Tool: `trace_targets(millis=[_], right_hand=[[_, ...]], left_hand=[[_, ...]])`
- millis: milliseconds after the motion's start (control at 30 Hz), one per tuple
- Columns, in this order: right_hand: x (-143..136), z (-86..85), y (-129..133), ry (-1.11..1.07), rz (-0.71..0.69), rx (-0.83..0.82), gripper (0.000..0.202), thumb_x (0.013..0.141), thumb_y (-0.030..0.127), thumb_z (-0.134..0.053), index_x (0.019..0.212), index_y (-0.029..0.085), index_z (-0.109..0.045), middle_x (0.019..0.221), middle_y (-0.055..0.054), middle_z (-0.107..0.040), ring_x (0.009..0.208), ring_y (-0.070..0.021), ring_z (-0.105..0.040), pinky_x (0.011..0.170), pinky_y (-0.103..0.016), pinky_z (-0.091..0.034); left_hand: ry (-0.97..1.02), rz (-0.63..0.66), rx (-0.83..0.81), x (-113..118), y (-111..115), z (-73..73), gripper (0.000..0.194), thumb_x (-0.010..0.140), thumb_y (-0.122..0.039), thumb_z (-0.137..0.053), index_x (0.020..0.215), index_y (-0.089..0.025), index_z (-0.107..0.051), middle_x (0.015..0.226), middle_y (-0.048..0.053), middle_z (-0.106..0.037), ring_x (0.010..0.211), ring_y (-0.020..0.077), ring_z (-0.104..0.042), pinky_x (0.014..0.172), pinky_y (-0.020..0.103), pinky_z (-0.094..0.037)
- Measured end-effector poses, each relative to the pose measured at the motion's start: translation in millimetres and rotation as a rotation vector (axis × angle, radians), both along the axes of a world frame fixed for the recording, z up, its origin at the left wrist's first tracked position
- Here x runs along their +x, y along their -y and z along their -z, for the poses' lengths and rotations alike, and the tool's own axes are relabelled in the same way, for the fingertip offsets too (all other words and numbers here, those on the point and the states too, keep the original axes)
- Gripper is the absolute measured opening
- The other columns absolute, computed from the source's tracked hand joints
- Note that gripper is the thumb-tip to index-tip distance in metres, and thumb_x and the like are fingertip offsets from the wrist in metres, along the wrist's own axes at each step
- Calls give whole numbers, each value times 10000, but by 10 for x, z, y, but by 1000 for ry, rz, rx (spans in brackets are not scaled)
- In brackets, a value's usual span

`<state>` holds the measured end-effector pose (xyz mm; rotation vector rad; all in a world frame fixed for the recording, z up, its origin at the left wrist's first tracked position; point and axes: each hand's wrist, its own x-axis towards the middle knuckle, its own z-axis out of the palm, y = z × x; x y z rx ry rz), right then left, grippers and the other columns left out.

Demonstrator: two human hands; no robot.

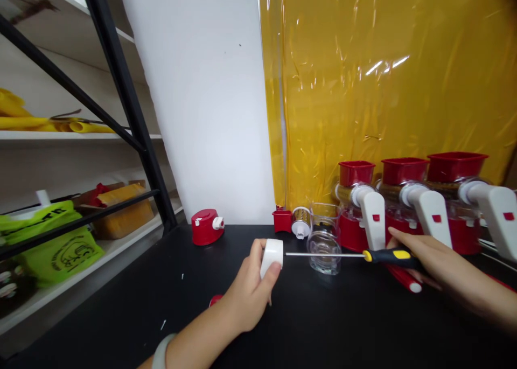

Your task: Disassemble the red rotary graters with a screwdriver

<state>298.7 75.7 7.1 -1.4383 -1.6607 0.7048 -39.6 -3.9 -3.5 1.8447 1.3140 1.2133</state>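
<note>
One clear vessel (324, 246) stood on one black table (323, 326). To its right were three red-and-white machines (356, 234), bearing three red hoppers (404, 169) and three white crank arms (427, 210). Just left of the vessel was one metal drum (301, 220), then one small red box (281, 221); well to its left, one red base (205, 227). One screwdriver (365, 256) crossed in front of it. Two hands flanked it: one left hand (251, 291) with one white part (272, 253), and one right hand (424, 248). One white-tipped red rod (406, 280) showed right of the vessel. Two pale scraps (163, 324) lay well to its left, and one mostly hidden red piece (215, 300) nearer it.
</note>
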Motion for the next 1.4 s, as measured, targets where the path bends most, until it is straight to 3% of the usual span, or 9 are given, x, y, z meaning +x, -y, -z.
trace_targets(millis=[100,400,667,900,1133,1267,1400], right_hand=[[75,45,-75,28,21,-33,684,766,800,-397,611,188,-660,459,-40,-571,475,-206,-549,485,-293,-418],[8,2,-4,121,85,132,715,750,816,-314,608,195,-639,546,-45,-605,587,-245,-578,620,-332,-440],[19,17,30,184,113,264,668,786,761,-325,579,206,-635,561,-51,-636,584,-244,-606,575,-312,-453],[17,-31,136,237,102,496,589,834,676,-383,631,211,-681,552,-52,-639,501,-229,-590,517,-317,-446],[59,-30,188,275,86,609,463,853,559,-427,680,227,-699,573,-50,-667,486,-229,-604,494,-324,-438],[69,-5,172,262,66,582,479,864,562,-433,663,212,-691,592,-53,-664,520,-222,-604,524,-315,-438],[44,-7,153,155,34,427,501,843,624,-476,673,200,-683,680,-62,-685,641,-235,-632,589,-300,-465]], left_hand=[[-27,26,19,0,21,-11,360,982,-520,-417,1150,-202,-448,604,-64,-500,480,95,-487,489,207,-424],[149,22,-111,26,-73,63,381,963,-599,-388,1043,-227,-411,600,-85,-450,429,73,-433,430,186,-397],[261,19,-217,83,-96,12,487,873,-715,-443,899,-236,-361,613,-96,-436,397,56,-406,369,179,-395],[406,29,-342,131,-101,-32,516,836,-736,-476,916,-238,-364,622,-101,-450,384,51,-383,353,183,-405],[458,62,-409,126,-124,-25,544,812,-757,-485,914,-242,-347,586,-108,-445,364,57,-360,352,198,-406],[437,53,-412,127,-129,-24,524,835,-746,-458,909,-239,-348,579,-107,-441,359,61,-353,343,203,-402],[345,-1,-303,109,-126,-6,500,856,-727,-451,899,-239,-352,603,-100,-438,383,66,-376,349,198,-391]])
